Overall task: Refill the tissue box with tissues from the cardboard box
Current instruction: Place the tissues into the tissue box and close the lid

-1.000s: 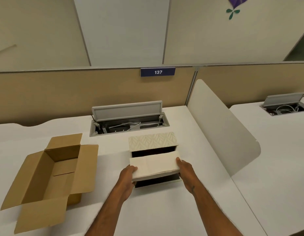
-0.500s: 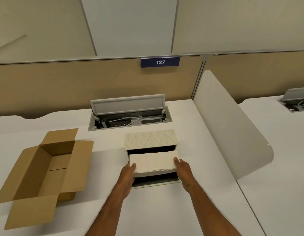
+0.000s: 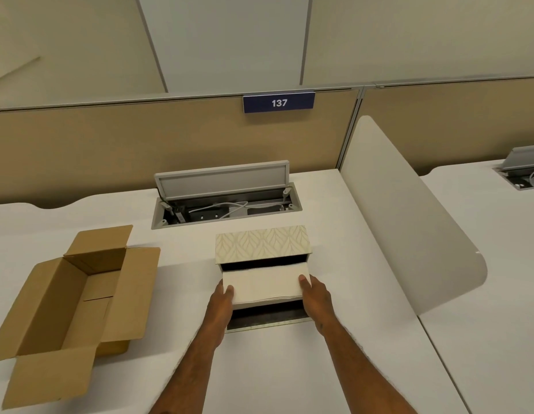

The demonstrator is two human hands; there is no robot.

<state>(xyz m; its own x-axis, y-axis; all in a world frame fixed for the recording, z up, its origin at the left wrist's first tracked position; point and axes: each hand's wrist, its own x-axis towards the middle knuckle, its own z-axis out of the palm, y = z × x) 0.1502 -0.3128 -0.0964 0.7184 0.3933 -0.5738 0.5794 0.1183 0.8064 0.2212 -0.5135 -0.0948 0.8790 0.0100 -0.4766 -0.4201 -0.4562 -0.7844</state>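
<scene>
Over the open tissue box [image 3: 261, 245] at table [image 3: 334, 369] centre, both hands grip a tissue stack [image 3: 264, 283] w/ fingers pinching its ends: left hand [image 3: 222, 301] & right hand [image 3: 315, 297]. Cardboard box [image 3: 65, 306] sits open, well apart to the left.

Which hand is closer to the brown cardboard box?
Left. The left hand grips the tissue stack's side nearest the cardboard box; the right hand grips its far side.

Cardboard box [image 3: 80, 297] cut at the left edge, one flap partly out of frame. Fingers of left hand [image 3: 222, 300] and right hand [image 3: 315, 297] hidden under the tissue stack [image 3: 264, 283]. Inside of tissue box [image 3: 268, 319] dark, bottom not readable. Second cable hatch [image 3: 522, 171] cut at the right edge.
</scene>
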